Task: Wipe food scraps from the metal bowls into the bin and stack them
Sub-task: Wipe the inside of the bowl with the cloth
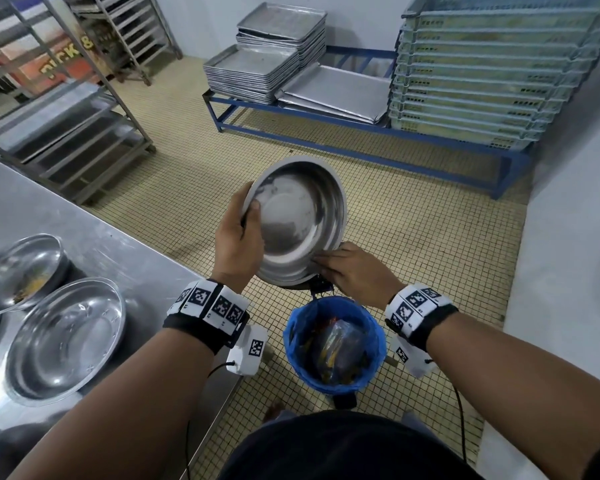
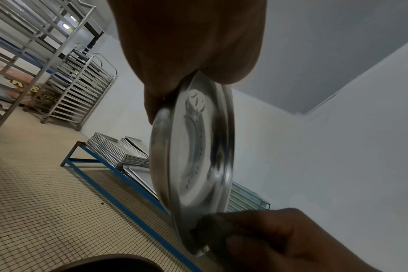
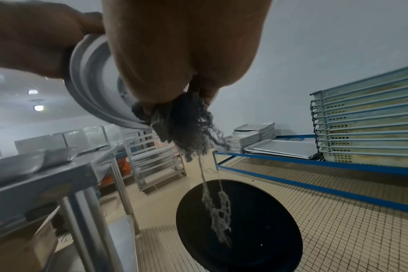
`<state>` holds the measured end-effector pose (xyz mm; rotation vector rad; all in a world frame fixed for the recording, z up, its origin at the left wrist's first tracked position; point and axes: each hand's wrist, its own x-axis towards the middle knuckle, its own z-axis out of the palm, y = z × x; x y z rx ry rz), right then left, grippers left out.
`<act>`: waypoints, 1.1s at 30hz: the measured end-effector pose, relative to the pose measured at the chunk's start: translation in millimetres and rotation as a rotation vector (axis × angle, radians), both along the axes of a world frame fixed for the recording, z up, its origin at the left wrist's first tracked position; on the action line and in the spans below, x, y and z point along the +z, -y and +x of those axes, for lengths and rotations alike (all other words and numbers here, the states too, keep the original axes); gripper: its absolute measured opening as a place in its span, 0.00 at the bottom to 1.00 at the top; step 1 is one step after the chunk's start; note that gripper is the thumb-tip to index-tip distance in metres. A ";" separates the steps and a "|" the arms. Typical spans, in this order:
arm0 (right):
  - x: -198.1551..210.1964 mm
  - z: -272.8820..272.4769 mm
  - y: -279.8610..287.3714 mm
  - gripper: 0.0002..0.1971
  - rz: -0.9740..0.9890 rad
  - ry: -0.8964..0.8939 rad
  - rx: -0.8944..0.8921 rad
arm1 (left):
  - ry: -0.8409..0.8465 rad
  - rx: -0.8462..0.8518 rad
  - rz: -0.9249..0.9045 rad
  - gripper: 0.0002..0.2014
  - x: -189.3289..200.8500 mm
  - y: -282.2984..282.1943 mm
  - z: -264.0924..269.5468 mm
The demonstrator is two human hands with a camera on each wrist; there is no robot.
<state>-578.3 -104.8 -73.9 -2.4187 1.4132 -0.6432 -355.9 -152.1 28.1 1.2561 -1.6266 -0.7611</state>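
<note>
So the metal bowl [image 1: 300, 220] is up in the air, tipped on edge with its inside facing the person, out past the blue-lined bin [image 1: 335, 341] on the tiled floor [image 1: 430, 220]. Its inside looks clean and shiny. The left hand [image 1: 238, 237] grips the bowl's left rim, thumb hooked inside and fingers wrapped around the back. The right hand [image 1: 350, 270] sits at the bowl's lower rim, fingers pinched around a ragged grey cloth [image 3: 184, 125] with frayed strands dangling down. On the steel table [image 1: 94, 244] to the left sit two more bowls: a clean one [image 1: 66, 337] nearest, and just behind it one with yellowish scraps [image 1: 18, 271] inside. Further back, a blue frame bench [image 1: 326, 116] holds stacked baking trays [image 1: 257, 67] and a pile of pale crates [image 1: 482, 71].
</note>
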 end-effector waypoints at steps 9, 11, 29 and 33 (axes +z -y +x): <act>49.0 12.5 39.7 0.24 -0.099 0.164 -0.370 | -0.135 -0.077 0.008 0.15 9.8 -12.8 -16.4; 45.3 21.0 36.6 0.26 -0.056 0.127 -0.325 | -0.222 -0.058 0.076 0.14 10.9 -14.1 -19.2; 68.5 43.2 42.0 0.26 -0.230 -0.013 -0.209 | -0.357 -0.038 0.146 0.15 14.8 -22.9 -20.3; 53.3 43.8 30.8 0.27 -0.184 -0.190 -0.084 | -0.387 -0.011 0.171 0.13 13.6 -16.4 -15.7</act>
